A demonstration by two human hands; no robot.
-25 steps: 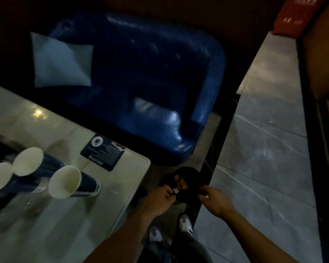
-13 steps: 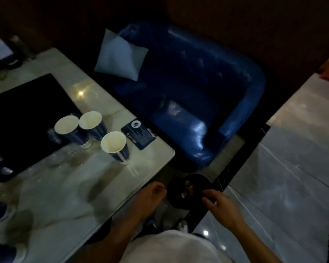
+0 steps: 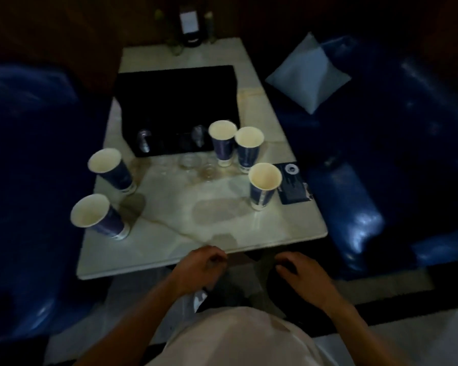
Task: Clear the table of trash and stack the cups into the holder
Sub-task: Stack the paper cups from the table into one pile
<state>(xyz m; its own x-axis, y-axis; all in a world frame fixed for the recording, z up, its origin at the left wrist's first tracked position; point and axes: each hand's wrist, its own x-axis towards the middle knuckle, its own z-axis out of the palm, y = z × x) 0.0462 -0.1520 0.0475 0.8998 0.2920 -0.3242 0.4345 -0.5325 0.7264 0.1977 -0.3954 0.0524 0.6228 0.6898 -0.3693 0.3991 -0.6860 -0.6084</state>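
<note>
Several blue paper cups with white insides stand upright on the pale marble table [image 3: 169,249]. Two are at the left, one [image 3: 105,165] behind the other [image 3: 90,215]. Three are at the right: a pair [image 3: 222,133] [image 3: 249,141] and one nearer cup [image 3: 265,178]. My left hand [image 3: 201,268] hovers at the table's near edge, loosely curled and holding nothing. My right hand [image 3: 302,276] is just off the edge, fingers spread downward and empty, over a dark round bin [image 3: 275,299] on the floor. I cannot make out a cup holder.
A black tray [image 3: 177,101] fills the table's middle, with small clear glasses [image 3: 188,162] at its near edge. A dark card [image 3: 292,183] lies by the right cup. Blue sofas flank the table, the right one [image 3: 381,180] holding a pale cushion [image 3: 310,72]. A sign stand [image 3: 189,25] is at the far end.
My view has swung left from the floor bin to face the whole table. Both hands let go of the bin's rim and rose to the table's near edge.
</note>
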